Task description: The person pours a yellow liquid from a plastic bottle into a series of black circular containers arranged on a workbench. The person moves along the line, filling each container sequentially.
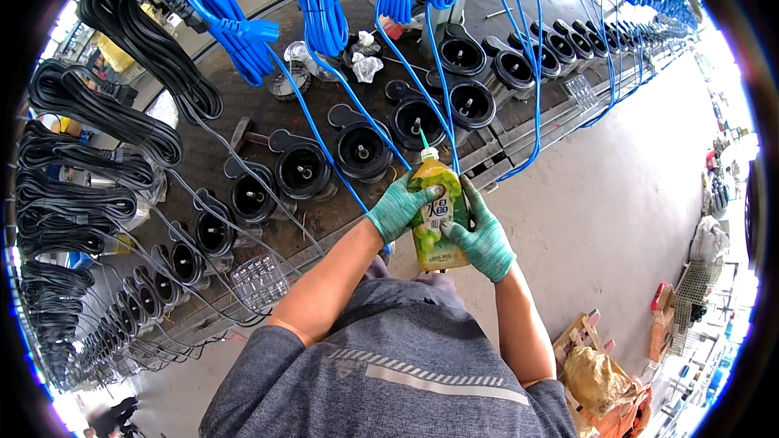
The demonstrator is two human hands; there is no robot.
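Observation:
Both my hands wear green knit gloves and grip a plastic bottle (436, 253) with a yellow-green label, held upright in front of my body. My left hand (395, 209) wraps its left side, the thumb lying across the front near the top. On the other side my right hand (489, 242) presses its thumb against the label. A thin green nozzle (423, 139) rises from the bottle's white cap. In the picture its tip overlaps a round black motor housing (402, 131) with a metal shaft; I cannot tell whether they touch.
Rows of similar black housings (363, 172) line the dark workbench (324, 105). Blue cable bundles (315, 4) hang above it, black cable bundles (97, 113) at the left. A clear compartment tray (258, 280) sits on the bench edge. At lower right stands a wooden chair (578, 332) with a tan bag.

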